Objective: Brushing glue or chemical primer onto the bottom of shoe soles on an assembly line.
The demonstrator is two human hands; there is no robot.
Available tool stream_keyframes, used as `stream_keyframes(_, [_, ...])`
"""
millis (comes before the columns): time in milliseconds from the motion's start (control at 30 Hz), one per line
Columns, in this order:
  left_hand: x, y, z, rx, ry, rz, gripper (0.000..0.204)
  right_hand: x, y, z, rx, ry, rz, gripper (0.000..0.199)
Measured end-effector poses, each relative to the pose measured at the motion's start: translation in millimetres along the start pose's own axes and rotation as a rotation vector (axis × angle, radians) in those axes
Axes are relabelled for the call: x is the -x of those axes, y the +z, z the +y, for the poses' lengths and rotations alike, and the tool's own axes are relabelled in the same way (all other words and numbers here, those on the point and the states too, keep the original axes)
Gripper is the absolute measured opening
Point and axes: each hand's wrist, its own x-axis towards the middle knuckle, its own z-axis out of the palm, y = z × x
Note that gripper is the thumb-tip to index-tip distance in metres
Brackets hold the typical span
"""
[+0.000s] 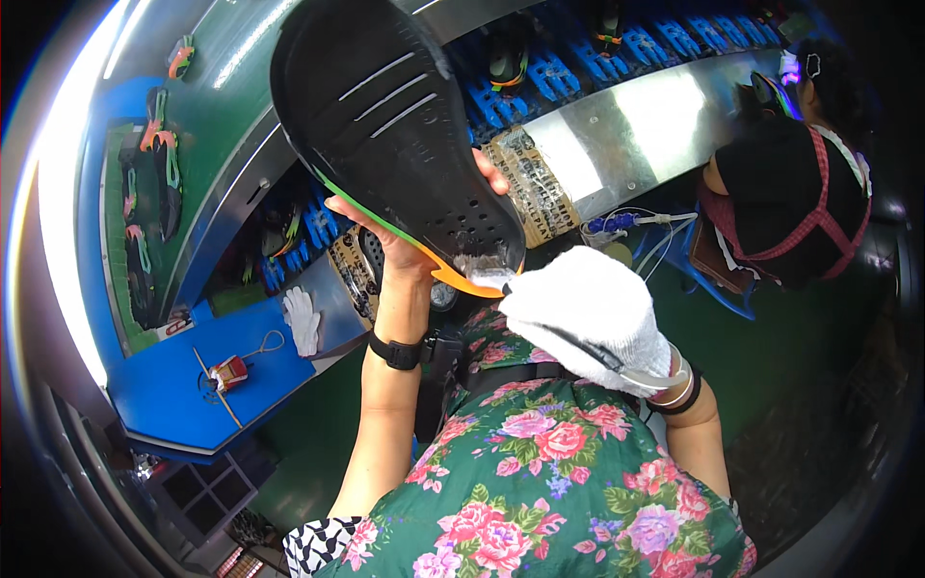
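My left hand (409, 246) holds up a large black shoe sole (390, 125) with white stripes, small holes and a green and orange edge. Its fingers wrap the sole's underside and right rim. My right hand (588, 313), in a white knit glove, is closed at the sole's lower tip, where a shiny wet patch (482, 265) shows. A thin dark tool handle (588, 352) runs across the glove. A black watch sits on my left wrist, and bangles circle my right wrist.
A blue bench (183, 371) at the left carries a spare white glove (303, 318) and a small red tool (229, 371). A conveyor with blue holders (578, 67) carries shoes behind a shiny metal ledge (646, 125). Another person (800, 183) in an apron sits at right.
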Motion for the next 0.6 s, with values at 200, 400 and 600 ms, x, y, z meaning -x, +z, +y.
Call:
stream_keyframes(200, [2.1, -4.8, 4.5, -0.067, -0.052, 0.014, 0.137, -4.4, -15.5, -0.7, -0.202, 0.089, -0.016, 0.023])
stream_keyframes(400, [-7.7, -0.9, 3.0, -0.044, -0.146, -0.039, 0.138, 4.7, 1.7, 11.5, 0.089, -0.139, 0.016, 0.027])
stream_keyframes(600, [-2.9, -20.8, -4.1, -0.053, -0.400, -0.170, 0.130, 1.7, -9.3, 9.7, -0.179, -0.102, -0.175, 0.027])
